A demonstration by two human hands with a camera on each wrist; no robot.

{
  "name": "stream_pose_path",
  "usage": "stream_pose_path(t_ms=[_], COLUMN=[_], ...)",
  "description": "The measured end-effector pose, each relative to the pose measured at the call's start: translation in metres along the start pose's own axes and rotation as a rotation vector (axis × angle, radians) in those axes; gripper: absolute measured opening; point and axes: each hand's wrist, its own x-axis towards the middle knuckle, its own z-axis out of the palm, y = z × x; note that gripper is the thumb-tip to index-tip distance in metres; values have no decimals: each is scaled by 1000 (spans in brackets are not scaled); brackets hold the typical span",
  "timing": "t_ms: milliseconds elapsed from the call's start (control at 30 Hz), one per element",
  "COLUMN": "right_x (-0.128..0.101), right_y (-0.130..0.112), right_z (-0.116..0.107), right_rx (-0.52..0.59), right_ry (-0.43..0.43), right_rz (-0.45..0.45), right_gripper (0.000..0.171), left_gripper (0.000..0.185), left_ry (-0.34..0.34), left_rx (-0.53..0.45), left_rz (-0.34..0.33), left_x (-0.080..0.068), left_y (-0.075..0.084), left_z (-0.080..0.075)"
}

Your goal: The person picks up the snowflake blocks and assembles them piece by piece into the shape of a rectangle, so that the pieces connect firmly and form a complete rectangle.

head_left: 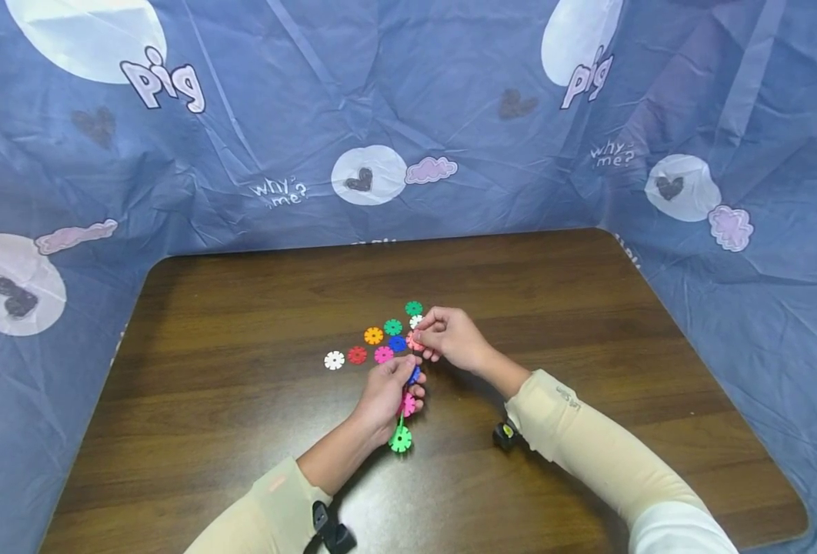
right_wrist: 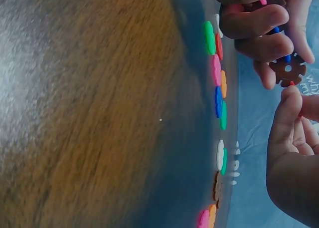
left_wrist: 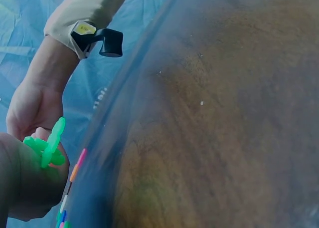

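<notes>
Disc chain (head_left: 408, 405): left hand (head_left: 384, 391) gripped it, right hand (head_left: 455, 341) pinched salmon disc (head_left: 411, 338) at chain's tip; half-hidden slots (right_wrist: 292, 83), I judged, needed squaring.

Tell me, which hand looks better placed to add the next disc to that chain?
Probably the right hand: its fingertips pinch a reddish disc right by one end of the chain, while the left hand is occupied gripping the chain.

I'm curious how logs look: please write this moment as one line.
left hand: holds joined discs | right hand: pinches reddish disc | loose discs: on table
</notes>
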Motion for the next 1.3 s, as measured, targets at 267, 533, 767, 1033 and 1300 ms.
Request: stream_pose_path(t_ms=[267, 533, 767, 1033, 1300], right_x=[-8, -1, 10, 10, 5], right_y=[-17, 2, 5, 23, 33], right_z=[4, 3, -26, -71, -64], right_rx=[-31, -8, -60, -686, -975], right_ry=[-26, -37, 11, 152, 87], right_rz=[-24, -19, 20, 77, 233], right_gripper=[6, 9, 22, 10, 36], left_gripper=[34, 29, 39, 39, 40], left_ry=[24, 48, 22, 37, 84], left_rx=[23, 31, -29, -22, 103], left_rz=[21, 20, 41, 22, 103], left_x=[1, 2, 5, 4, 2], left_y=[-1, 2, 6, 10, 7], left_z=[-1, 0, 0, -2, -3])
